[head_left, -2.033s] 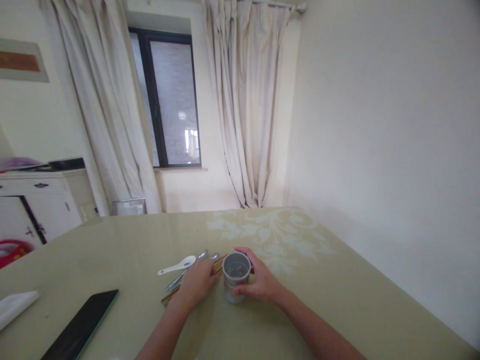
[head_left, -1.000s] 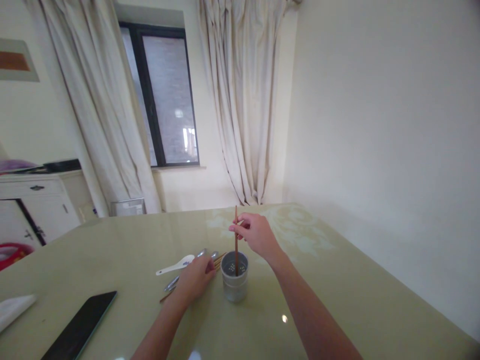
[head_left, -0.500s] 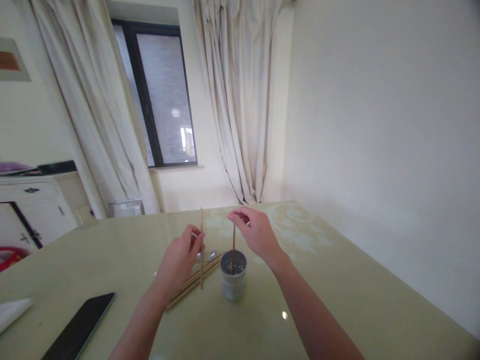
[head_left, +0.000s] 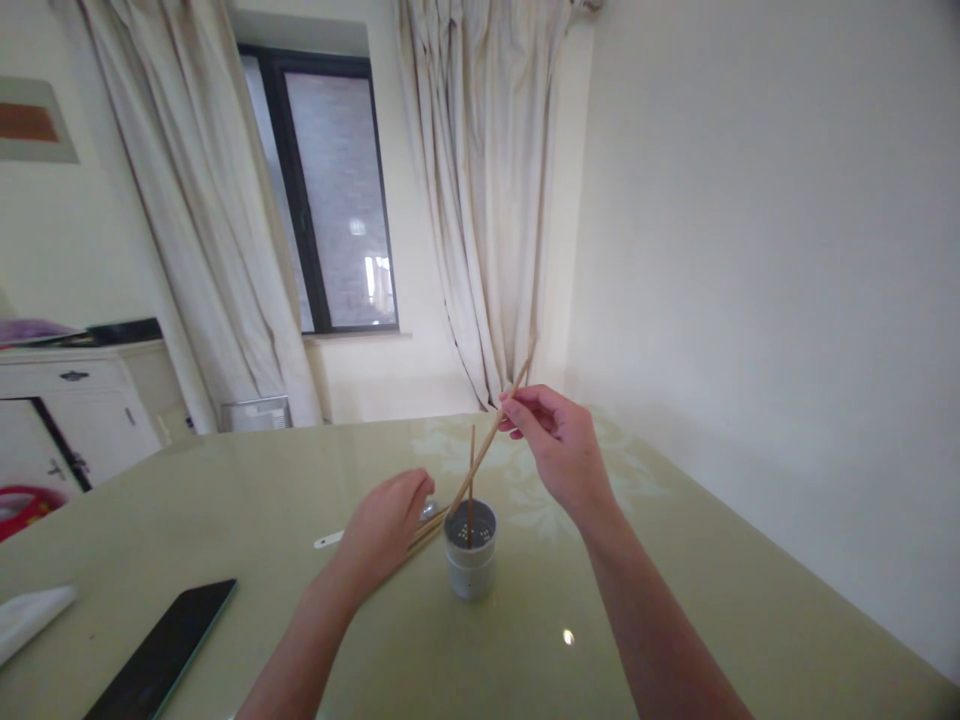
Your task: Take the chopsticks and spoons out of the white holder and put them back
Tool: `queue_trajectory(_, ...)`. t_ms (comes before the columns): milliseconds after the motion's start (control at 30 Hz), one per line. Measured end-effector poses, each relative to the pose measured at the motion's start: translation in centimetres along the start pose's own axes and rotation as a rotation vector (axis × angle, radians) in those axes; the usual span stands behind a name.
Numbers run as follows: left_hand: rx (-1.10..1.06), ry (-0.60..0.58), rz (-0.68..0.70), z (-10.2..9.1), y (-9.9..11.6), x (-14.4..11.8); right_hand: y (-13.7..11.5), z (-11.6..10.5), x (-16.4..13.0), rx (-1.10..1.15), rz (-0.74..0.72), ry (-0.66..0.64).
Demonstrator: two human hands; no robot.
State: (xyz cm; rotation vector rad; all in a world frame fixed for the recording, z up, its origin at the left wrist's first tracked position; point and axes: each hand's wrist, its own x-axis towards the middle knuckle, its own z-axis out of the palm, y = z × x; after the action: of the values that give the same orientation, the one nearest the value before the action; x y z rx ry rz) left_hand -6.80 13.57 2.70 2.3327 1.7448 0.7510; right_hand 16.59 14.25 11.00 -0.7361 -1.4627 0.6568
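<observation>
A small grey perforated holder (head_left: 470, 560) stands on the pale green table (head_left: 675, 590). One wooden chopstick (head_left: 471, 470) stands upright inside it. My right hand (head_left: 559, 445) is raised above and behind the holder, pinching a second chopstick (head_left: 491, 438) that slants down toward the holder's left rim. My left hand (head_left: 386, 530) hovers palm down just left of the holder, over more chopsticks (head_left: 421, 535) lying on the table, and holds nothing. A white spoon's handle (head_left: 327, 541) pokes out from behind that hand.
A black tablet (head_left: 161, 650) lies at the near left, with a white cloth (head_left: 30, 615) at the left edge. Curtains and a window stand behind the table, a white cabinet (head_left: 67, 410) at the left, a bare wall along the right.
My right hand let go of the first chopstick in the holder and now holds the one my left hand had lifted. My left hand has dropped back over the pile.
</observation>
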Motion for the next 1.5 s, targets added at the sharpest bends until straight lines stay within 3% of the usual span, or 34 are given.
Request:
queue_trajectory(67, 0.156, -0.138, -0.087, 1.7, -1.7, 0.1, 0.4, -0.6, 0.2, -0.101, 0.014, -0.032)
queue_trajectory(167, 0.240, -0.237, -0.154, 4.3, -3.7, 0.0, 2.1, -0.3, 0.2, -0.254, 0.091, -0.153)
queue_trajectory(300, 0.209, -0.234, -0.179, 6.2, -5.1, -0.2, 4.8, 1.0, 0.1, -0.426, 0.235, -0.285)
queue_trajectory(467, 0.112, -0.265, -0.216, 6.4, -5.1, -0.3, 6.6, 1.7, 0.0, -0.524, 0.279, -0.337)
queue_trajectory(633, 0.149, -0.252, -0.248, 4.4, -4.5, -0.1, 6.1, 1.0, 0.1, -0.605, 0.256, -0.293)
queue_trajectory(733, -0.033, -0.077, -0.239, 1.5, -3.4, 0.0, 4.8, 0.9, 0.2, -0.612, 0.173, -0.188)
queue_trajectory(800, -0.276, 0.061, -0.151, -0.4, -1.9, 0.0, 3.7, 1.2, 0.0, -0.491, 0.114, -0.184)
queue_trajectory(900, -0.599, 0.194, 0.025, -2.0, 1.0, -0.2, 2.2, 2.3, -0.5, -0.199, 0.077, -0.277)
queue_trajectory(1033, -0.707, 0.274, 0.107, -2.3, 3.4, -0.5, 1.3, 3.1, -1.0, 0.027, 0.121, -0.305)
queue_trajectory(1167, -0.485, 0.195, 0.031, -1.3, 1.6, -0.2, 1.1, 1.9, -0.5, 0.077, 0.080, -0.149)
queue_trajectory(1267, -0.149, 0.014, -0.078, 0.8, -1.4, 0.2, 0.8, 0.2, 0.0, -0.030, 0.027, -0.043)
queue_trajectory(1400, 0.106, -0.224, -0.202, 4.3, -4.5, 0.2, 0.7, -1.4, 0.5, -0.229, 0.014, -0.070)
queue_trajectory(1500, 0.155, -0.279, -0.242, 6.0, -5.7, -0.1, 1.6, -1.4, 0.6, -0.361, 0.061, -0.144)
